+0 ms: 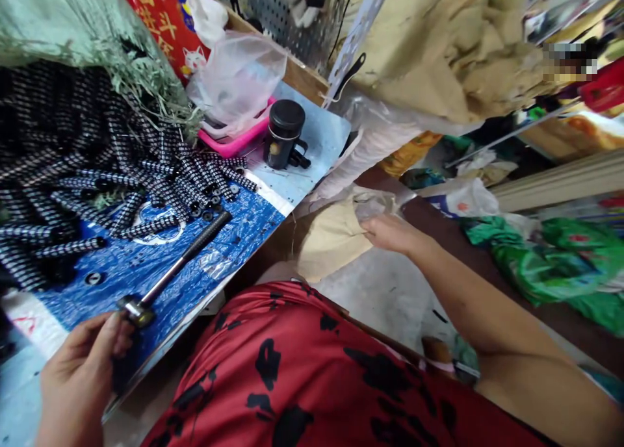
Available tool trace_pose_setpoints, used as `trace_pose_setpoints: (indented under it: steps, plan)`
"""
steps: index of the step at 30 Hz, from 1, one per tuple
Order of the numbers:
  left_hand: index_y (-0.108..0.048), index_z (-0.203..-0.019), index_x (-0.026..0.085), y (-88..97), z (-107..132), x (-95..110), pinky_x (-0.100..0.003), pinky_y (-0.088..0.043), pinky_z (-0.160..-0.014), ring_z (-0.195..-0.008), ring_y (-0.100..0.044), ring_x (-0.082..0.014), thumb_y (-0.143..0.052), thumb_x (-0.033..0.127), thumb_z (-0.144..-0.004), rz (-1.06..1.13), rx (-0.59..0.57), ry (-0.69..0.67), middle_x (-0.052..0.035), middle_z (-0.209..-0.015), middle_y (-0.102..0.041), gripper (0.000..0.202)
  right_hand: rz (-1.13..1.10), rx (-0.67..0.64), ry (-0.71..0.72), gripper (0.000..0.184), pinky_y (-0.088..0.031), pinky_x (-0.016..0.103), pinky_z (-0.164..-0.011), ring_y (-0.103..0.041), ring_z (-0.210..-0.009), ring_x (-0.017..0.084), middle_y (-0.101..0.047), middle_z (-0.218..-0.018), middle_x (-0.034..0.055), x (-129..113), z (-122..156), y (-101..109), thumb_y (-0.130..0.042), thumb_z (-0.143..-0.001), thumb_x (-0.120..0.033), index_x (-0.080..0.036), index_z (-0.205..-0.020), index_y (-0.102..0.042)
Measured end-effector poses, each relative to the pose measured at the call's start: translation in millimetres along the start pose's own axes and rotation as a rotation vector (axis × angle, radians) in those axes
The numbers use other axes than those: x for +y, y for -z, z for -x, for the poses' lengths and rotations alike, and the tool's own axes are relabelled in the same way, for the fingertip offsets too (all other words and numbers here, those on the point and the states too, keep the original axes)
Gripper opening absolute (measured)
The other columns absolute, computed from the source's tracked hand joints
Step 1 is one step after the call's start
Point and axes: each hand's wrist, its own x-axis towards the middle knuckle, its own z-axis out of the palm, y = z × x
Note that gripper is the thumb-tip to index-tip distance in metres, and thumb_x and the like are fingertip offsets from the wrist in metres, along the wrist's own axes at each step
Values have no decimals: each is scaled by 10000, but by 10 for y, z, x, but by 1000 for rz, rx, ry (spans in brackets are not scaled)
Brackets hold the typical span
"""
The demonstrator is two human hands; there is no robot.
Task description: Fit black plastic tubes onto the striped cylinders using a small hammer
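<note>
My left hand (88, 362) is closed at the lower left, thumb and curled fingers against the head of a hammer (163, 283). The hammer has a metal shaft and a black grip, which points away over the blue sheet (209, 265). To the right, my right hand (392, 231) reaches down beside the table and pinches the edge of a beige sack (329, 239). The sack hangs below table height, its mouth partly open with a clear liner showing. A heap of black-and-white checkered tubes (117, 167) covers the left of the table.
Small black rings (94, 278) lie on the sheet. Behind the tubes stand a black lidded mug (284, 135), a pink basket (234, 145) with a clear bag, and a red packet (166, 18). Green plastic bags (560, 258) lie at the right.
</note>
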Motion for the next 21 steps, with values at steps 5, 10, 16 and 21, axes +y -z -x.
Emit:
trace_pose_setpoints:
  steps: [5,10,16,21]
  plan:
    - [-790,-912,229,11,-4,-43,-188,-465,-501,-560,-559,-108,-915,535,-638,21,9,-5,1,-687,-704,429,44,-90,201,220,-349,314,-653,-674,-785,205,-737,-878,106,-604,11,93,-546,-891,-102,-158,-870,-757]
    - [-766,-918,194,56,-89,-157,-187,-466,-524,-549,-549,-101,-921,549,-607,22,10,23,5,-668,-683,497,74,-30,336,244,-377,360,-749,-684,-833,253,-724,-908,139,-953,-152,26,-509,-897,-60,-114,-934,-744]
    - [-761,-936,184,65,-70,-190,-227,-465,-601,-588,-561,-116,-880,483,-670,29,-4,-11,3,-706,-682,417,26,-62,675,220,-411,381,-902,-639,-894,228,-717,-896,109,-1598,-309,-409,-535,-960,-134,-135,-857,-729]
    - [-766,-1043,224,-55,246,-13,-304,-471,-722,-703,-624,-175,-701,471,-870,-439,208,-366,-19,-794,-688,309,-43,-51,772,213,-243,423,-1166,-538,-1218,221,-696,-1190,78,-1802,-660,-603,-494,-1014,-189,-184,-960,-700]
